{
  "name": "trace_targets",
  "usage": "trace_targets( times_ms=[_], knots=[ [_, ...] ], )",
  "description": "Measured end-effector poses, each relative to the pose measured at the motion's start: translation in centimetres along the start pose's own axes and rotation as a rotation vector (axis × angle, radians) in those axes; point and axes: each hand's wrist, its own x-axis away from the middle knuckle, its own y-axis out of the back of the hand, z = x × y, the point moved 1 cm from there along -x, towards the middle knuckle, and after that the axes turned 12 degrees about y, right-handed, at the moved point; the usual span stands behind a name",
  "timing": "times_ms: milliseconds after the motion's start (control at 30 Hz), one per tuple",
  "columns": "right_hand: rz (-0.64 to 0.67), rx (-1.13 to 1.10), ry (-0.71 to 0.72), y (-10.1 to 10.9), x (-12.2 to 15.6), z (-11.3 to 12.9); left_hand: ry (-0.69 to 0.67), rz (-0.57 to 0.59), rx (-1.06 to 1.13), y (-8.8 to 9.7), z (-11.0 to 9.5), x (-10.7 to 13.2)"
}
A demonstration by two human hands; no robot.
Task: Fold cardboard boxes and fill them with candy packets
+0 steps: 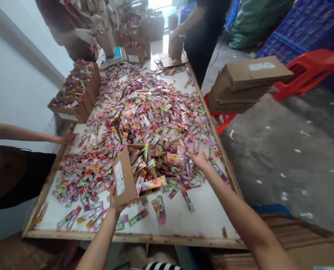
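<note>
Brown cardboard box [130,183], tilted at lower centre of frame, holds loose printed sachets [154,183]; left hand [116,198] grips its lower left side, fingers closed on the board. Right hand [199,159], right of centre, reaches to the sachet heap [150,112]; cannot tell whether its fingers pinch anything. Sachet-filled cartons [84,112] line the tabletop, upper left.

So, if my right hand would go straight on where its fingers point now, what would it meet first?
Most likely the small packets just past the right hand, before the open cardboard box. Depth is unclear; it may be touching some.
</note>
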Motion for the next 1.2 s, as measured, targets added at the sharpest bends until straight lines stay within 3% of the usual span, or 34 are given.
trace_targets(
  times_ms=[100, 167, 267, 333, 400, 467, 567, 633, 667, 733, 867, 967, 1033, 1100, 1200],
  knots=[
    [0.155, -0.156, 0.165, 2.4, 1.5, 7.2, 0.02, -0.014, 0.085, -0.6, -0.5, -0.8],
    [0.279, 0.006, 0.28, 2.1, 3.0, 12.9, 0.036, -0.02, 0.092, -0.8, -1.0, -1.4],
    [0.431, 0.575, 0.398, -1.8, 6.5, 20.0, 0.043, -0.016, 0.069, -1.3, -1.7, -1.8],
    [0.539, 0.864, 0.447, -5.5, 9.2, 22.9, 0.062, -0.035, 0.059, -1.4, -1.9, -1.5],
    [0.665, 0.935, 0.527, -8.4, 11.4, 24.4, 0.092, -0.048, 0.069, -1.4, -2.0, -0.7],
    [0.79, 0.795, 0.633, -9.6, 12.6, 25.2, 0.088, -0.023, 0.109, -1.2, -1.9, 0.2],
    [0.882, 0.325, 0.773, -8.0, 12.6, 26.2, 0.066, 0.077, 0.203, -0.7, -1.7, 1.7],
    [0.858, 0.085, 0.779, -6.6, 12.1, 27.1, 0.086, 0.161, 0.245, -0.2, -1.5, 2.4],
    [0.837, 0.07, 0.757, -6.3, 12.2, 27.5, 0.095, 0.193, 0.259, 0.1, -1.4, 2.6],
    [0.824, 0.25, 0.707, -7.3, 13.0, 28.2, 0.104, 0.217, 0.282, 0.7, -1.0, 2.9],
    [0.984, 0.668, 0.736, -12.5, 16.5, 29.7, 0.113, 0.233, 0.353, 2.0, 0.5, 3.2],
    [1.06, 0.583, 0.797, -13.8, 18.1, 31.8, 0.066, 0.251, 0.431, 3.2, 1.3, 3.7],
    [1.051, 0.4, 0.88, -12.5, 18.8, 33.7, 0.065, 0.227, 0.455, 4.0, 1.4, 4.2],
    [0.939, 0.218, 0.941, -10.5, 19.4, 35.2, 0.059, 0.187, 0.465, 4.9, 1.1, 4.8],
    [0.642, 0.143, 0.795, -9.1, 20.5, 35.5, -0.008, 0.162, 0.458, 6.6, 0.2, 5.8]
  ],
)
